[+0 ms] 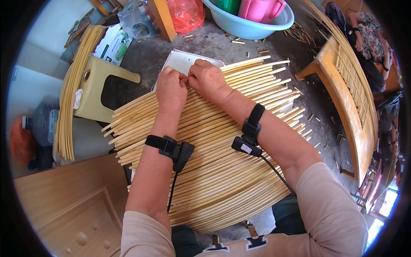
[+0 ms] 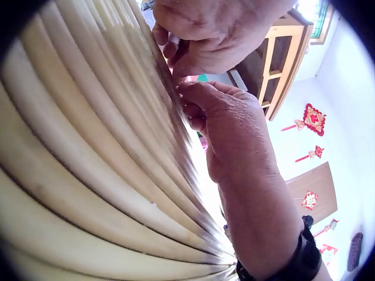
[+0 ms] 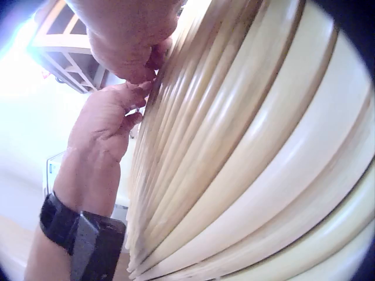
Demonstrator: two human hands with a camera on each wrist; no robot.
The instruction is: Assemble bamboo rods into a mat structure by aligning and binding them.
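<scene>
A mat of pale wooden rods (image 1: 205, 171) laid side by side spreads before the person. At its far edge the left hand (image 1: 171, 88) and right hand (image 1: 209, 81) meet with fingers curled and fingertips close together. In the left wrist view, the right hand (image 2: 231, 111) bends its thumb and fingers toward the left hand (image 2: 217, 29), right beside the rods. From the right wrist view, the left hand (image 3: 102, 126) pinches at the rods' edge below the right hand (image 3: 132, 35). I cannot tell what small thing is between the fingertips; the fingers hide it.
A white board (image 1: 184, 60) lies beyond the mat. On the left, a cream stool (image 1: 94, 92) bears a bundle of rods (image 1: 70, 107). A blue basin (image 1: 252, 28) stands ahead, and a wooden frame (image 1: 342, 115) on the right near another person (image 1: 372, 43).
</scene>
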